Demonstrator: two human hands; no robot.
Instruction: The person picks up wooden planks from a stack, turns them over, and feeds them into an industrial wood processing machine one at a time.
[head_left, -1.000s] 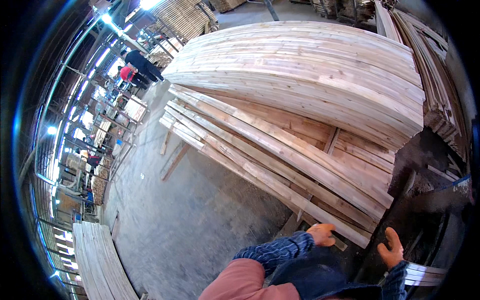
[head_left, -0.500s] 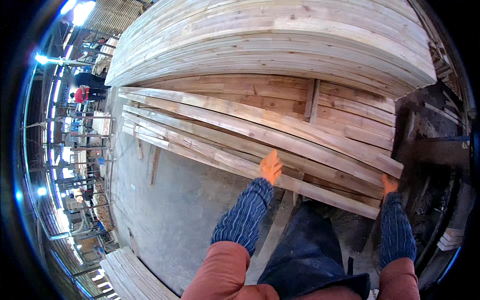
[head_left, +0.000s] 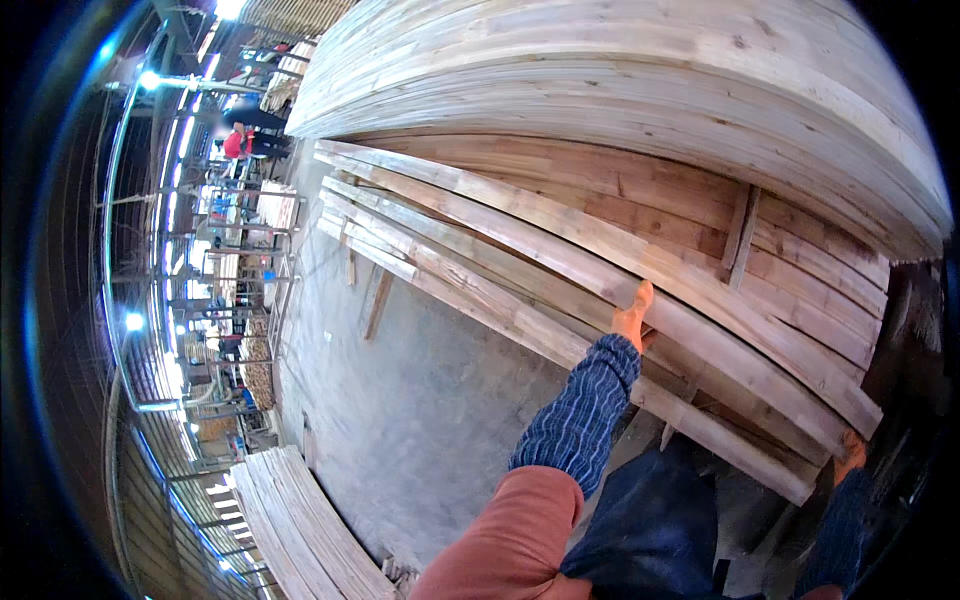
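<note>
Several long pale wooden boards lie side by side in a loose, slanting row before me. My left hand [head_left: 633, 318] is closed round the near edge of one wooden board [head_left: 560, 238], thumb on top and fingers partly hidden below. At that board's right end, my right hand [head_left: 851, 456] is wrapped against the end, some fingers out of sight. Just beyond it lies another board [head_left: 690, 275], almost touching. Closer to me, a narrower board [head_left: 715, 437] runs along the row's near side, with gaps between the pieces.
A tall stack of planks [head_left: 640, 100] rises behind the boards, above a lower layer of browner boards [head_left: 690, 212] with an upright batten [head_left: 740, 235]. Grey concrete floor [head_left: 420, 400] spreads to the left. Another plank pile [head_left: 300, 520] stands lower left; a person [head_left: 255, 125] is far off.
The view has swung, so the boards appear farther right and lower. My left hand has moved from the nearer boards to one farther in. My right hand stays at the boards' right end.
</note>
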